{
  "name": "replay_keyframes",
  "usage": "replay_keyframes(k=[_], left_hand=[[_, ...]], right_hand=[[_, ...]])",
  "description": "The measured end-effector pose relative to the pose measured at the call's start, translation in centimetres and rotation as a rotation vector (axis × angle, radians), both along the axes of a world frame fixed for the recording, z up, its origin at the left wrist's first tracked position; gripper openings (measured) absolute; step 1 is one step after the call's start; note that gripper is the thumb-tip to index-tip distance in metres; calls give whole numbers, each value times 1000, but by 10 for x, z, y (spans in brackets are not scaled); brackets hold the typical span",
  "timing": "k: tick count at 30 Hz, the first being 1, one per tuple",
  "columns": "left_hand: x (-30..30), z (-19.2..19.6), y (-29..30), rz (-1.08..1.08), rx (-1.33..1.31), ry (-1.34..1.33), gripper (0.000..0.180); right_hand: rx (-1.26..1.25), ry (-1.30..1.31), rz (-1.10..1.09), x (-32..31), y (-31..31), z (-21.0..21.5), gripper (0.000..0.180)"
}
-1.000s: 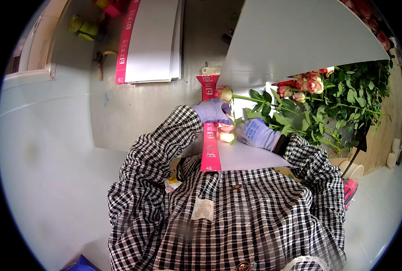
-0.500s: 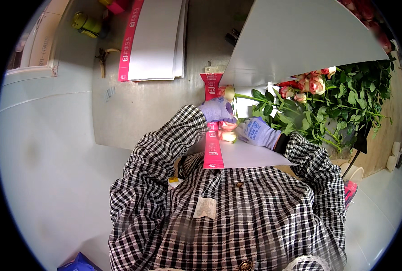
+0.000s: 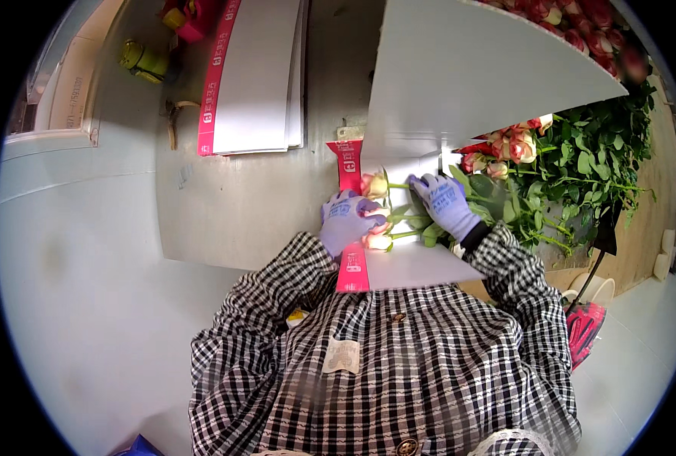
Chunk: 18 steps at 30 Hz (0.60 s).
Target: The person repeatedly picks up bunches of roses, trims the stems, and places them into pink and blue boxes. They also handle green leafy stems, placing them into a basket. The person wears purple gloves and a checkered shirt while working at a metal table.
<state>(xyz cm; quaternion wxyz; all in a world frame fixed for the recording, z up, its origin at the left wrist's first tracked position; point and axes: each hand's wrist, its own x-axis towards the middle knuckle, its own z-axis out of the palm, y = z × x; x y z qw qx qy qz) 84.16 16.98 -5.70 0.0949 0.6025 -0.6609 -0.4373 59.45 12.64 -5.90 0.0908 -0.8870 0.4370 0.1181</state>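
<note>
Roses (image 3: 374,185) by left fingers (image 3: 367,222), stems (image 3: 399,185) by right fingers (image 3: 417,183)

The black-and-white checked shirt (image 3: 444,357) has dark buttons (image 3: 407,447) and a pale patch (image 3: 342,356). The lilac gloves (image 3: 446,204) bear blue markings.

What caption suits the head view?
Gloved left hand at rose heads, gloved right hand by the stems, over pink-edged paper.

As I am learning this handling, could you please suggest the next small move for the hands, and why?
Perhaps the right hand should gently straighten the upper rose stem, since it is right beside that stem, while the left hand partly covers the lower rose heads.
</note>
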Motion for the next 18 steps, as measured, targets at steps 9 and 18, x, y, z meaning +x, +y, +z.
replay_keyframes(k=[9, 18], left_hand=[[0, -21, 7, 134, -48, -83, 91], [12, -9, -20, -155, 43, 81, 60]], right_hand=[[-32, -126, 62, -8, 15, 2, 36], [101, -448, -210, -25, 1, 65, 26]])
